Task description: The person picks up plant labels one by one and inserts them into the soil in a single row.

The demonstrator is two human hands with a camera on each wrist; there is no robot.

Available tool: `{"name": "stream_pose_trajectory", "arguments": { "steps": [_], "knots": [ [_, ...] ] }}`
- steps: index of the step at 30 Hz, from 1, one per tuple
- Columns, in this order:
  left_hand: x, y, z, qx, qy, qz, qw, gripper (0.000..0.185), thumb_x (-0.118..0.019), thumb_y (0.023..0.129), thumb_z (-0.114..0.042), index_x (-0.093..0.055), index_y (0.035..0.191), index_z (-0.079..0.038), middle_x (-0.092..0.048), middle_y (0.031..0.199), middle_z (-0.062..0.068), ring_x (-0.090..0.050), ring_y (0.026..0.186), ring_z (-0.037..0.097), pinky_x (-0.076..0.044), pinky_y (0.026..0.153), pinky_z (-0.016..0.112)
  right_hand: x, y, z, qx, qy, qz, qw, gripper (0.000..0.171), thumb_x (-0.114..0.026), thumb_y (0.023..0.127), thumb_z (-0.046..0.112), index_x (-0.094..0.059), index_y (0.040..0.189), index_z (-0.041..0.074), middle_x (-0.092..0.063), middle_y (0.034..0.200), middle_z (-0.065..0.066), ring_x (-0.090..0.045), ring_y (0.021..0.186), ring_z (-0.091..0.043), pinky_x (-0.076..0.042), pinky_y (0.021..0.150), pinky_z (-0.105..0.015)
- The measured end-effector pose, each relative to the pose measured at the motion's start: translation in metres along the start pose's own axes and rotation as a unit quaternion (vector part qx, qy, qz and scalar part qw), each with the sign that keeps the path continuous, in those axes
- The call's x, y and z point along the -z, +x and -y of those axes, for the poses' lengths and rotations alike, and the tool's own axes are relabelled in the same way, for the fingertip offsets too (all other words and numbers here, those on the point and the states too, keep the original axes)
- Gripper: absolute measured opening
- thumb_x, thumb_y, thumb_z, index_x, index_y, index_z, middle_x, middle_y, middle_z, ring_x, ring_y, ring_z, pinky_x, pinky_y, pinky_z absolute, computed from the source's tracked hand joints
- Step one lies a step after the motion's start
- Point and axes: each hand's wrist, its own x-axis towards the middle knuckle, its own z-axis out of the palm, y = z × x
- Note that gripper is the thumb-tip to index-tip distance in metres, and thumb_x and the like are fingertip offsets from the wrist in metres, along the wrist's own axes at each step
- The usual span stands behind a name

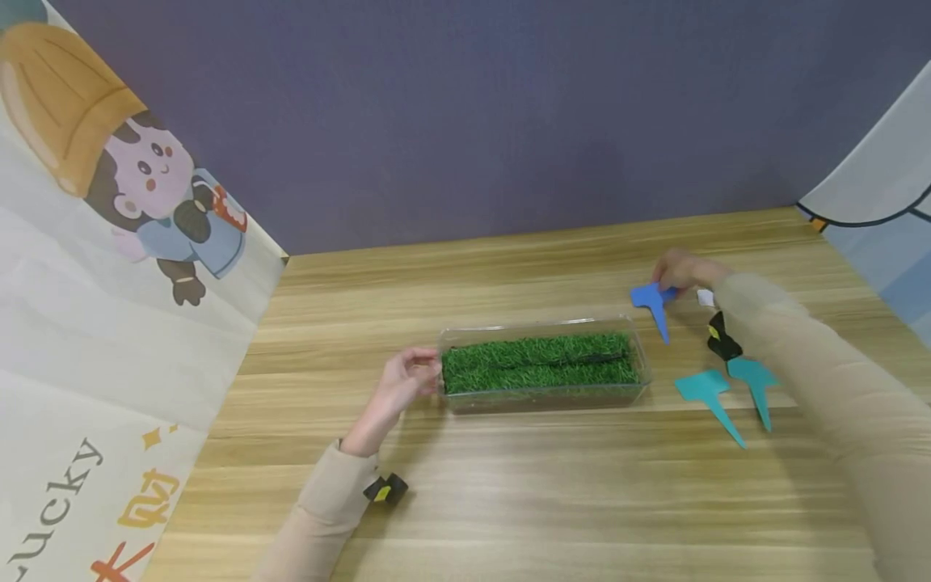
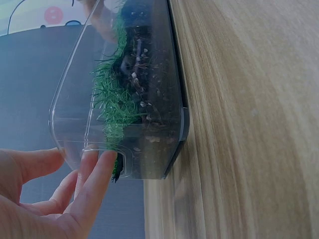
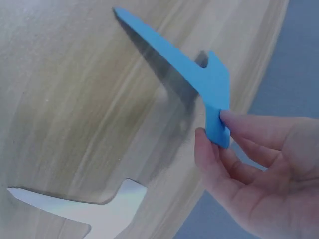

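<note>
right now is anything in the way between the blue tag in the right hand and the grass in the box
No loose thing shows between the blue tag, pinched in the right hand, and the clear box. The box's transparent wall, rising above the grass, does stand in between.

Beyond my left grip (image 1: 403, 380), leftward, I read "ucky" (image 1: 60, 503) and "财" (image 1: 149, 499) on the pale wall covering (image 1: 80, 339).

Left hand (image 2: 65, 204) touching end of clear box (image 2: 70, 107); green grass (image 2: 112, 94) inside; wooden tabletop (image 2: 244, 124).
</note>
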Motion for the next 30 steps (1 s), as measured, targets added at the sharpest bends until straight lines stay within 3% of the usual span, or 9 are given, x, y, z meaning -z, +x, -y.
{"name": "stream_pose_trajectory", "arguments": {
  "steps": [12,19,23,30],
  "knots": [
    [-0.002,0.000,0.000,-0.007,0.006,0.003,1.0000,0.033,-0.054,0.083,0.000,-0.048,0.115,0.005,-0.054,0.102,0.017,-0.058,0.073,0.017,-0.053,0.073,0.034,0.014,-0.009,0.005,-0.010,0.064,0.004,0.998,0.034,-0.052,0.083,0.000,-0.046,0.108,-0.022,-0.054,0.070,-0.004,-0.048,0.057,-0.013,-0.053,0.061,-0.031],
    [-0.004,0.001,0.001,0.001,0.003,-0.002,1.0000,0.033,-0.054,0.083,0.000,-0.049,0.115,0.005,-0.054,0.103,0.017,-0.057,0.077,0.018,-0.053,0.074,0.033,0.019,-0.016,0.011,0.008,0.086,-0.016,0.996,0.035,-0.051,0.084,0.003,-0.046,0.110,-0.020,-0.061,0.086,-0.014,-0.059,0.071,-0.018,-0.054,0.071,-0.037],
    [-0.005,0.000,0.001,0.001,0.005,-0.003,1.0000,0.033,-0.055,0.083,-0.001,-0.049,0.115,0.005,-0.054,0.103,0.017,-0.057,0.077,0.019,-0.053,0.074,0.032,0.020,-0.018,0.015,0.014,0.100,-0.033,0.994,0.035,-0.050,0.086,0.003,-0.045,0.112,-0.019,-0.062,0.088,-0.016,-0.060,0.071,-0.018,-0.054,0.070,-0.034],
    [-0.006,0.000,0.001,-0.003,0.009,-0.005,0.9999,0.033,-0.055,0.083,-0.001,-0.049,0.115,0.004,-0.054,0.102,0.016,-0.057,0.076,0.018,-0.053,0.073,0.033,0.023,-0.024,0.025,0.023,0.091,-0.062,0.994,0.037,-0.048,0.089,0.011,-0.045,0.117,-0.013,-0.051,0.110,-0.031,-0.060,0.079,-0.022,-0.053,0.071,-0.035]
  ]
}}
